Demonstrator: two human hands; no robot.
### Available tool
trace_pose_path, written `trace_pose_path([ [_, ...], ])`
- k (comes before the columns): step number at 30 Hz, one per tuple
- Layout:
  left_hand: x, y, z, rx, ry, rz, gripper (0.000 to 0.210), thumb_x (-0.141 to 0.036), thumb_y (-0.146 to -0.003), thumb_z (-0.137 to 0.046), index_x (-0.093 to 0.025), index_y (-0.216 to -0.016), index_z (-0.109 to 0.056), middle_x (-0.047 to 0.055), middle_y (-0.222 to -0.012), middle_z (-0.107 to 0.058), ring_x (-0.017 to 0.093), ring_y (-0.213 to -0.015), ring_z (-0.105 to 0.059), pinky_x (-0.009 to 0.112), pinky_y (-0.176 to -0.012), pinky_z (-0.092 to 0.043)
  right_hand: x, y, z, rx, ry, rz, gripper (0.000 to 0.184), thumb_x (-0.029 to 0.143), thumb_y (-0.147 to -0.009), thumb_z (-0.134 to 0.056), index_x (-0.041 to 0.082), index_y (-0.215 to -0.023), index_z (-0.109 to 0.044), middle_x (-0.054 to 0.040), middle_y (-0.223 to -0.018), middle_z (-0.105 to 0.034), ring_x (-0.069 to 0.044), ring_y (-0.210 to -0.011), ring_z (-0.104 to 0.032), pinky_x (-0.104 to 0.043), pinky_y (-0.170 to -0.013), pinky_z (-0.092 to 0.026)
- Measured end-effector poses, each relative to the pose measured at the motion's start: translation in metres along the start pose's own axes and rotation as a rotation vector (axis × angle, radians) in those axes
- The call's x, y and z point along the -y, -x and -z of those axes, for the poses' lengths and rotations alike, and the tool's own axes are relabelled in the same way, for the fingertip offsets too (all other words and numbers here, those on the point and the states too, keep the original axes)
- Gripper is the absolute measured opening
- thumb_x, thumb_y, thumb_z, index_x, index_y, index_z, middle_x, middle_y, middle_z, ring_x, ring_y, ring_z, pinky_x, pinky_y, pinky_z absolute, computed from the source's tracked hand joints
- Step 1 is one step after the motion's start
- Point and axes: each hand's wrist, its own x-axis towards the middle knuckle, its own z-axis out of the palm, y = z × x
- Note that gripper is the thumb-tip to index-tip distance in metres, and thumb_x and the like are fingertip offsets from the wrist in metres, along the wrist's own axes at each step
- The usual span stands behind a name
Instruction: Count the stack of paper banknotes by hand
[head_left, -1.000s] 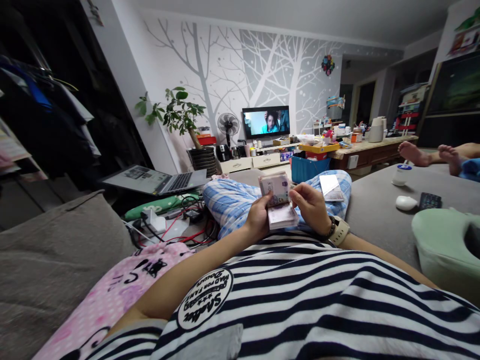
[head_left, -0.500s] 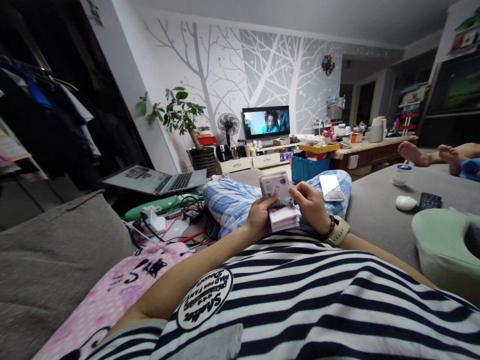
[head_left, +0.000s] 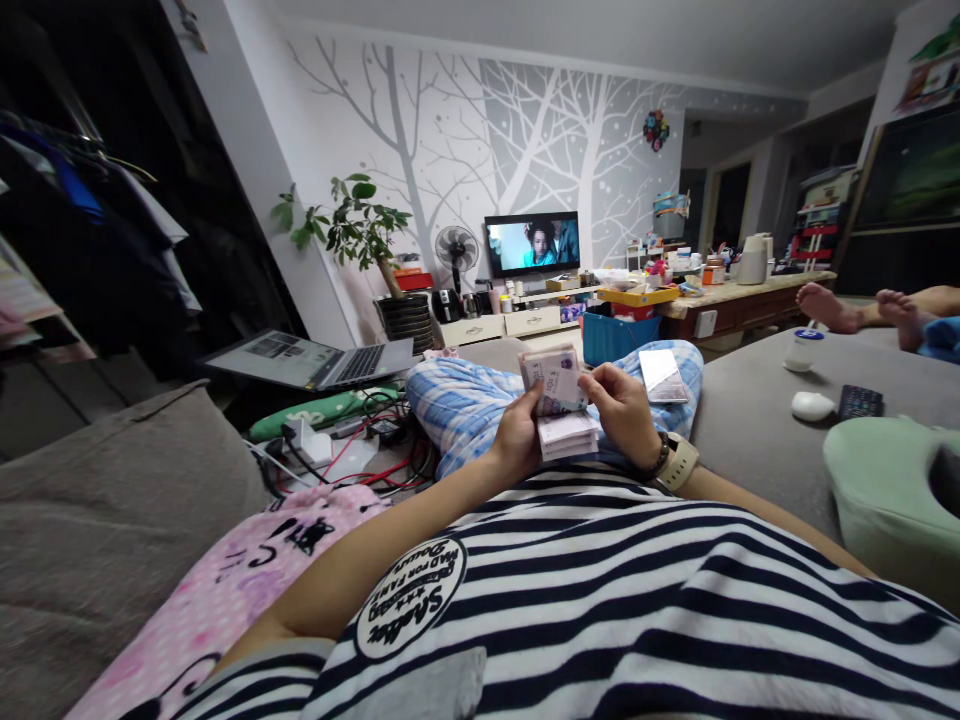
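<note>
A thick stack of banknotes (head_left: 553, 372) is bent in front of my lap, its lower half (head_left: 568, 438) hanging below my fingers. My left hand (head_left: 517, 432) is closed around the stack from the left, with the thumb near its left edge. At the right edge, my right hand (head_left: 619, 408) pinches a note between thumb and fingertips. A watch and a dark bracelet sit on my right wrist. The phone (head_left: 663, 376) lies on my right leg, over blue checked fabric (head_left: 465, 400).
On the left are an open laptop (head_left: 322, 362), tangled cables (head_left: 382, 440) and a pink blanket (head_left: 300, 540). To the right, the sofa holds a white mouse (head_left: 812, 405), a remote (head_left: 861, 402), a lidded cup (head_left: 804, 350) and a green neck pillow (head_left: 885, 490). Another person's feet (head_left: 829, 306) rest beyond.
My left thumb has shifted up and left on the banknotes, uncovering more of the top note. My right hand stays nearly in place at the edge.
</note>
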Motion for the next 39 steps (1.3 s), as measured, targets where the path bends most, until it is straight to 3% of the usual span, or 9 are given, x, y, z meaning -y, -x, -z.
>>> trace_pose_path([
  [19, -0.002, 0.005, -0.007, -0.021, -0.007, 0.020, 0.033, -0.024, -0.110, -0.069, -0.009, -0.133, -0.087, 0.016, -0.113, -0.095, 0.038, -0.110, -0.094, 0.052, -0.108, -0.076, 0.005, 0.006, 0.001, 0.081, -0.096, 0.114, 0.058, 0.078, -0.108, -0.077, 0.027, -0.082, -0.070, 0.0025, -0.069, -0.058, -0.018, -0.065, -0.045, -0.035, -0.064, -0.040],
  [30, -0.003, 0.004, -0.004, -0.023, -0.020, 0.012, 0.028, -0.022, -0.105, -0.073, -0.009, -0.126, -0.087, 0.016, -0.106, -0.094, 0.038, -0.106, -0.094, 0.052, -0.106, -0.076, 0.005, 0.006, 0.002, 0.111, -0.118, 0.126, 0.060, 0.081, -0.110, -0.075, 0.028, -0.084, -0.070, 0.0042, -0.066, -0.052, -0.018, -0.062, -0.042, -0.037, -0.064, -0.040],
  [39, -0.002, 0.001, 0.000, 0.011, -0.022, 0.031, 0.042, -0.034, -0.110, -0.078, -0.010, -0.144, -0.085, 0.017, -0.116, -0.096, 0.039, -0.107, -0.095, 0.055, -0.109, -0.076, 0.009, 0.006, 0.004, 0.140, -0.126, 0.125, 0.071, 0.092, -0.109, -0.070, 0.028, -0.078, -0.067, 0.0036, -0.063, -0.055, -0.018, -0.060, -0.044, -0.036, -0.063, -0.042],
])
